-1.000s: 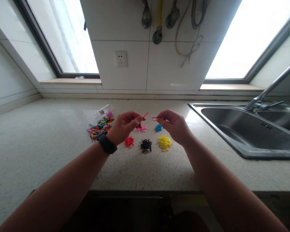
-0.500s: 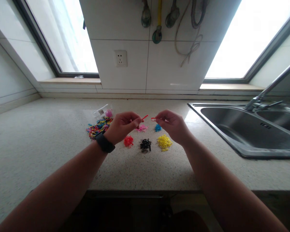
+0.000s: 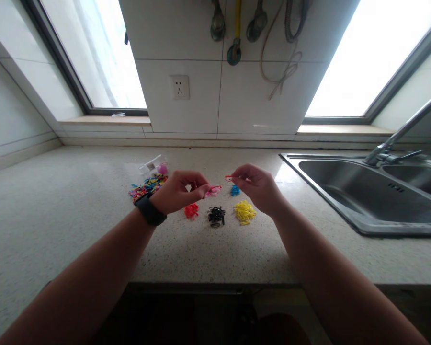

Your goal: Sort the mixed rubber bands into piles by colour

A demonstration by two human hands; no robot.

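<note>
My left hand (image 3: 187, 190), with a dark watch on its wrist, pinches a small red rubber band (image 3: 216, 187) that sticks out past the fingertips. My right hand (image 3: 253, 184) pinches another red rubber band (image 3: 228, 178), whose loop points left. A gap separates the two bands. Under the left fingertips lies a pile of pink bands (image 3: 213, 192), partly covered. Piles of red bands (image 3: 191, 211), black bands (image 3: 216, 215) and yellow bands (image 3: 244, 212) form a nearer row. A blue pile (image 3: 235, 190) sits beside my right fingers.
Left of my left hand is a heap of mixed-colour bands (image 3: 138, 193), partly hidden by the wrist. Behind it lies a clear plastic bag (image 3: 153, 165) with something pink. A steel sink (image 3: 345, 201) with a faucet (image 3: 391, 143) is set into the counter (image 3: 75, 206) at right.
My left hand has moved slightly down and left with its red band, now over the pink pile. My right hand has stayed nearly still, still pinching its band.
</note>
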